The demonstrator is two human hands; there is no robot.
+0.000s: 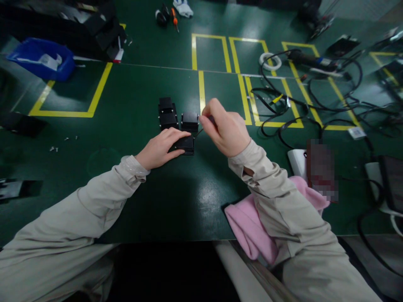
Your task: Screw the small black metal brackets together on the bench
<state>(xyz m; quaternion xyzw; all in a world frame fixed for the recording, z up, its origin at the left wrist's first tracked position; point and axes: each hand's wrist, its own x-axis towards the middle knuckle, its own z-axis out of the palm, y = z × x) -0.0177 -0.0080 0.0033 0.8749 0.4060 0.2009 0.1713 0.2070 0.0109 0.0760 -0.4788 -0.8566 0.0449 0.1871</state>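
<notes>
My left hand (163, 147) lies over a small black block (185, 143), thumb along its near edge and fingers along its far edge, holding it against the table. My right hand (225, 128) is closed around a tool with a thin dark shaft (199, 133). The shaft slants down to the right end of the held block, near a small screw; the handle is mostly hidden in my fingers. Just beyond stands another black block (189, 120) with bright screws at its sides. Left of that are stacked black blocks (168, 113).
Loose screws (54, 149) lie at left, below a blue bin (44, 58). Black cables (283, 100) tangle across the right side, near a white tape roll (270, 61). Pink cloth (248, 222) hangs over the front edge under my right forearm. An orange-handled screwdriver (174, 17) lies far back.
</notes>
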